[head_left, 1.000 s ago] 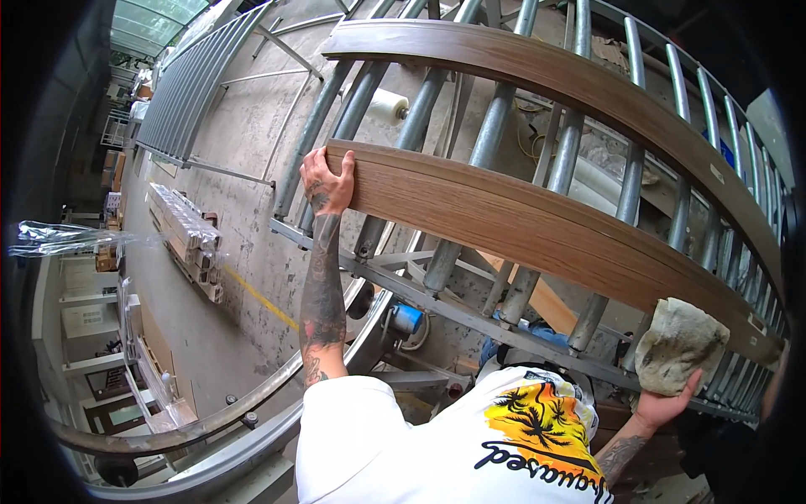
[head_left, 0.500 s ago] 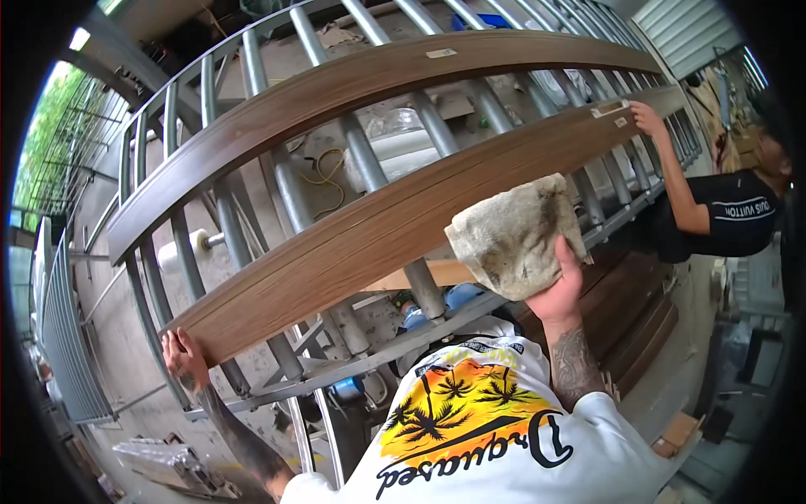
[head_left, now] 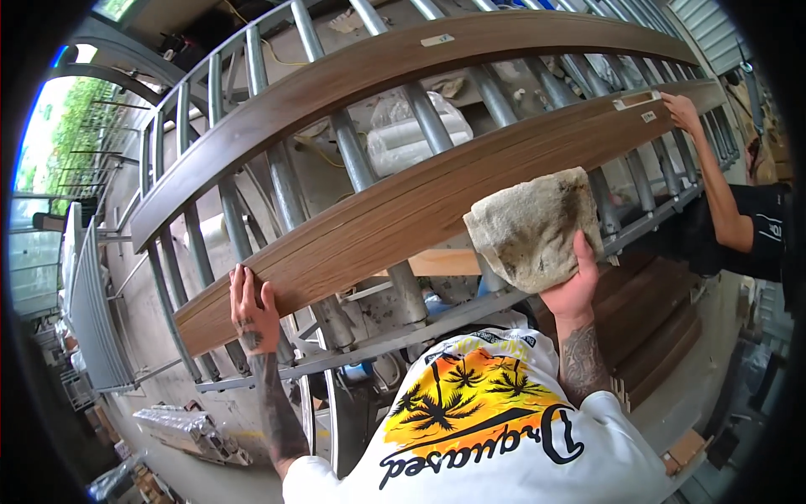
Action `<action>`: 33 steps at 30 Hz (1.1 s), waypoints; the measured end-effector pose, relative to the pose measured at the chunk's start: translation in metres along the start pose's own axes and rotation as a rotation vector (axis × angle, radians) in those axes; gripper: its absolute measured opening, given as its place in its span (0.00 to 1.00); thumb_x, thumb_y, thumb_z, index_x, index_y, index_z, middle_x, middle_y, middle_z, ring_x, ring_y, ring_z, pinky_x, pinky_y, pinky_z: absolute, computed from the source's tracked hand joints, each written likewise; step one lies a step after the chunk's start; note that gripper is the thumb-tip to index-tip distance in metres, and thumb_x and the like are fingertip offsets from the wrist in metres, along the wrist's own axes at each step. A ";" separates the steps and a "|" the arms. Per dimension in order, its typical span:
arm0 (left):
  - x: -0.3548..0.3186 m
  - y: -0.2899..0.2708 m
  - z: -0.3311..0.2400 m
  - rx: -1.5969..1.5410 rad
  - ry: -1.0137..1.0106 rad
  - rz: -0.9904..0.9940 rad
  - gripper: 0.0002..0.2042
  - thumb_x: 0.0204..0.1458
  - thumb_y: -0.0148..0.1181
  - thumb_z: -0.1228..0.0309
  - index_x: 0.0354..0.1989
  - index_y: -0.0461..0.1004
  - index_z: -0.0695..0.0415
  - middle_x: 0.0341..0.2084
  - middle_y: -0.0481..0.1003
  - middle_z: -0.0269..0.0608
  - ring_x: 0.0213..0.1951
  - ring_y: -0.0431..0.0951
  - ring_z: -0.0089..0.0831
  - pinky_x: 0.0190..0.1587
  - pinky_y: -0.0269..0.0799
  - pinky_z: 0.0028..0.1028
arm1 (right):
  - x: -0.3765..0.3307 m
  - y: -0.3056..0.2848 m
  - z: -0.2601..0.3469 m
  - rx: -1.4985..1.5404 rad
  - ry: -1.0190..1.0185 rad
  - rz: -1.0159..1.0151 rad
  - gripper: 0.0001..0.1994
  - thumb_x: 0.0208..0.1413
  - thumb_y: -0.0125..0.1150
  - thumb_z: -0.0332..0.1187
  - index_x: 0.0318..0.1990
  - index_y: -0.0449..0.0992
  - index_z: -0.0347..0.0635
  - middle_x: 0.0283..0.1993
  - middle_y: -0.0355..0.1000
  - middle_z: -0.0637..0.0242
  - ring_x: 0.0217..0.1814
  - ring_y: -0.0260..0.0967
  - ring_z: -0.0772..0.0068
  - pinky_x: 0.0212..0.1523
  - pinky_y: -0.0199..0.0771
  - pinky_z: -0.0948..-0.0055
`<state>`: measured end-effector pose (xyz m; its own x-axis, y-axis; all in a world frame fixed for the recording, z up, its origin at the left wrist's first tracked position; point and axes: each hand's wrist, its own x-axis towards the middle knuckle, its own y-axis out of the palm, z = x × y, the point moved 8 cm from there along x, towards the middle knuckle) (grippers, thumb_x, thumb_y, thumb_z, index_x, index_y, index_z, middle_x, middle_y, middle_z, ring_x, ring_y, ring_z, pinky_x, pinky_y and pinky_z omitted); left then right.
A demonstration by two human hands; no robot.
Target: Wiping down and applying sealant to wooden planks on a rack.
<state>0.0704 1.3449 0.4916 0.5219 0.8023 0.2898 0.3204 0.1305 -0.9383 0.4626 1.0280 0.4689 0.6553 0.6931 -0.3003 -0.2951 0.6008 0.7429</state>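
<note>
My right hand (head_left: 573,291) grips a folded, stained beige cloth (head_left: 535,227), thumb up along its edge. The cloth hangs in front of the near edge of a brown wood-grain board (head_left: 395,223); whether it touches the board I cannot tell. My left hand (head_left: 254,312) lies with stretched fingers on that board, a little in from its left end. A label and a pale rectangular cutout (head_left: 636,100) show near the far right end, where another person's hand (head_left: 682,112) rests. The board lies across the metal rollers (head_left: 353,151).
A second brown board (head_left: 336,74) lies parallel behind, on the same roller rack. The rack's metal side rail (head_left: 453,323) runs close in front of me. Brown boards (head_left: 655,336) are stacked low at the right. Plastic-wrapped rolls (head_left: 416,139) lie beneath the rollers.
My left hand has slid from the board's left end rightward along its near edge. The right hand still holds the cloth. The whole view has shifted slightly.
</note>
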 end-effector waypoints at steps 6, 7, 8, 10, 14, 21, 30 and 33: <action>0.013 0.036 -0.092 0.025 0.086 0.133 0.24 0.58 0.60 0.68 0.62 0.70 0.66 0.66 0.63 0.58 0.66 0.64 0.56 0.68 0.62 0.43 | 0.034 -0.049 0.046 0.024 0.027 0.056 0.32 0.66 0.54 0.50 0.71 0.60 0.43 0.70 0.64 0.63 0.72 0.61 0.59 0.72 0.60 0.51; 0.020 0.041 -0.131 -0.065 0.087 0.150 0.29 0.54 0.65 0.68 0.64 0.68 0.65 0.67 0.61 0.57 0.68 0.61 0.56 0.69 0.60 0.46 | 0.038 -0.063 0.055 0.084 0.055 0.048 0.31 0.66 0.53 0.50 0.70 0.61 0.43 0.69 0.65 0.63 0.71 0.62 0.60 0.71 0.60 0.52; 0.027 0.050 -0.162 -0.070 0.106 0.157 0.29 0.54 0.65 0.68 0.64 0.68 0.65 0.67 0.61 0.57 0.68 0.61 0.56 0.69 0.60 0.46 | 0.040 -0.074 0.070 0.090 0.041 0.034 0.31 0.66 0.53 0.50 0.70 0.61 0.43 0.69 0.65 0.63 0.71 0.62 0.60 0.71 0.60 0.52; 0.040 0.070 -0.225 -0.078 0.208 0.156 0.29 0.54 0.65 0.68 0.64 0.68 0.66 0.65 0.63 0.56 0.67 0.61 0.56 0.69 0.59 0.47 | 0.044 -0.096 0.094 0.104 0.050 0.028 0.30 0.66 0.53 0.50 0.70 0.62 0.43 0.69 0.65 0.63 0.71 0.62 0.59 0.71 0.60 0.52; 0.072 0.083 -0.324 -0.064 0.308 0.166 0.26 0.56 0.63 0.66 0.61 0.70 0.67 0.57 0.68 0.56 0.59 0.68 0.54 0.63 0.64 0.45 | 0.053 -0.145 0.139 0.123 0.003 -0.032 0.30 0.67 0.53 0.50 0.70 0.61 0.43 0.69 0.65 0.63 0.71 0.62 0.60 0.71 0.60 0.52; 0.088 0.092 -0.374 0.053 0.379 0.226 0.23 0.53 0.65 0.65 0.55 0.74 0.67 0.44 0.71 0.49 0.49 0.71 0.48 0.52 0.70 0.42 | 0.075 -0.189 0.166 0.222 0.002 -0.072 0.29 0.67 0.54 0.49 0.69 0.62 0.43 0.68 0.66 0.63 0.71 0.62 0.60 0.70 0.61 0.52; 0.092 0.135 -0.512 -0.106 0.534 0.292 0.35 0.47 0.72 0.64 0.62 0.67 0.68 0.65 0.63 0.56 0.68 0.60 0.54 0.68 0.59 0.48 | 0.085 -0.208 0.185 0.214 0.011 -0.016 0.29 0.67 0.54 0.49 0.70 0.62 0.43 0.68 0.65 0.63 0.71 0.61 0.60 0.71 0.60 0.52; 0.112 0.152 -0.586 -0.177 0.624 0.228 0.32 0.49 0.70 0.64 0.61 0.68 0.68 0.65 0.63 0.55 0.67 0.61 0.56 0.68 0.60 0.46 | 0.083 -0.227 0.198 0.219 -0.027 -0.036 0.30 0.67 0.53 0.49 0.71 0.60 0.43 0.69 0.64 0.62 0.72 0.61 0.58 0.71 0.59 0.51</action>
<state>0.6402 1.1132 0.4922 0.9323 0.3061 0.1928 0.2449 -0.1416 -0.9592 0.7218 0.8700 0.3934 0.6822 0.6598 -0.3151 -0.1146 0.5221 0.8451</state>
